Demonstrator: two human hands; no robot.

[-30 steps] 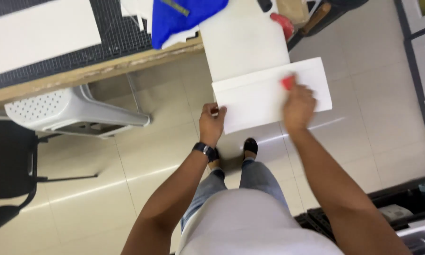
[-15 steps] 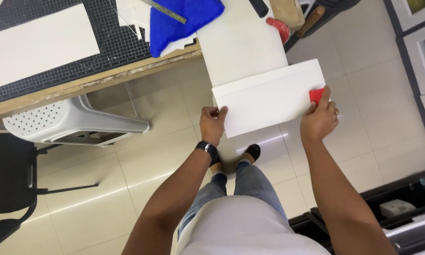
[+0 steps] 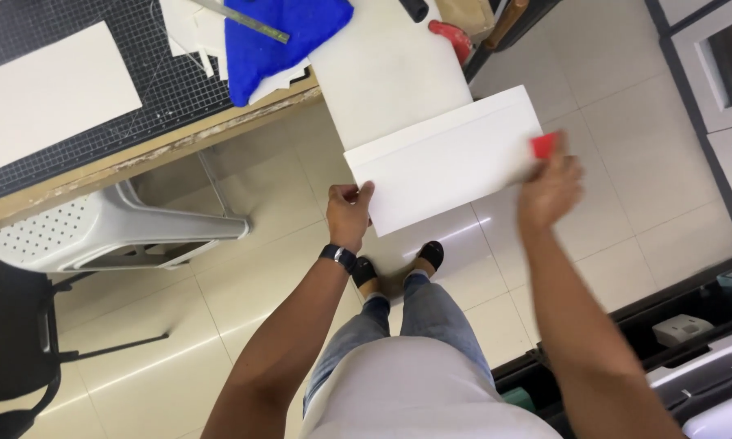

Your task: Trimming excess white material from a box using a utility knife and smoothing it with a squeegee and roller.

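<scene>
The left hand (image 3: 350,213) pinches the near left corner of a white board (image 3: 447,162), which juts off the bench (image 3: 138,154) edge over the floor. The right hand (image 3: 550,189), blurred, presses a red scraper (image 3: 542,145) against the board's right end, fingers closed on it.

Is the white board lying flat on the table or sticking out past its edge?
Sticking out: the white board overhangs the table, left hand gripping its corner, floor tiles beneath.

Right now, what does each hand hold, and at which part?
The left hand grips the white board at its near left corner. The right hand holds a small red tool against the board's right edge.
</scene>
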